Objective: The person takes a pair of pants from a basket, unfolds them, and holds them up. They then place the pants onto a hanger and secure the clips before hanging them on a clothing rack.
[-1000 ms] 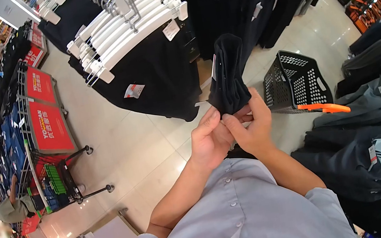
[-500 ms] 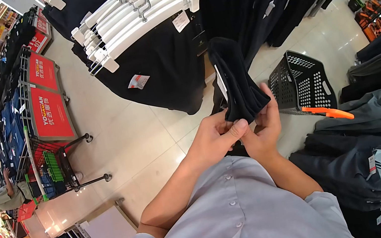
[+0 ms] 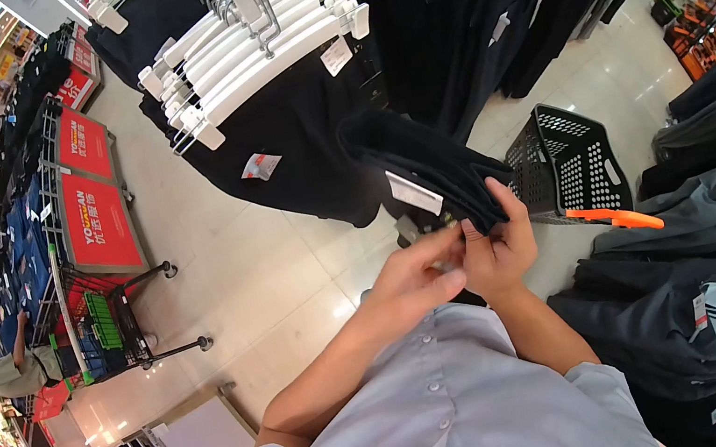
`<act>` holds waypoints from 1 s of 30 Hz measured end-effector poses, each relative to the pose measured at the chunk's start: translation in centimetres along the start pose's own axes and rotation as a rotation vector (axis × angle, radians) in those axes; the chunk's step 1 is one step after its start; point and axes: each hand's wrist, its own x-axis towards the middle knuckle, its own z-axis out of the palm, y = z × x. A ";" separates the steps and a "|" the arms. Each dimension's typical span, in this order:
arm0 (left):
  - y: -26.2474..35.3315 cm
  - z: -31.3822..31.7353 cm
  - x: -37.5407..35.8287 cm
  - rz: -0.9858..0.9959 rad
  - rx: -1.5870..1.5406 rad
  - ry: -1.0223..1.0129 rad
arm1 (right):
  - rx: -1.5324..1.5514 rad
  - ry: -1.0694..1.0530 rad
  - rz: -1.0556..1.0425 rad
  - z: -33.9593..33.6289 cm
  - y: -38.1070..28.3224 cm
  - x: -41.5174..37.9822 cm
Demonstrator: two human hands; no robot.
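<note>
A folded dark garment with a white label on its side slants up and left from my right hand. The fingers and thumb of that hand are closed on its lower end. Beside it, my left hand reaches the garment's lower edge, its thumb pointing right; its fingertips are partly hidden, so whether they grip the cloth is unclear. Just beyond the garment hang black trousers with paper tags on white hangers.
A black basket with an orange handle stands on the floor at right. Grey and black trousers hang at lower right. At far left a person is beside a shopping cart and red sign panels.
The garment has tipped to the left, and its white label now shows more fully. My left hand has shifted slightly lower, and its fingers have loosened from the garment's near end.
</note>
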 end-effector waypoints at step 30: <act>5.3 -0.1 3.0 -0.130 0.711 0.060 | 0.279 0.079 0.214 -1.1 -2.6 1.1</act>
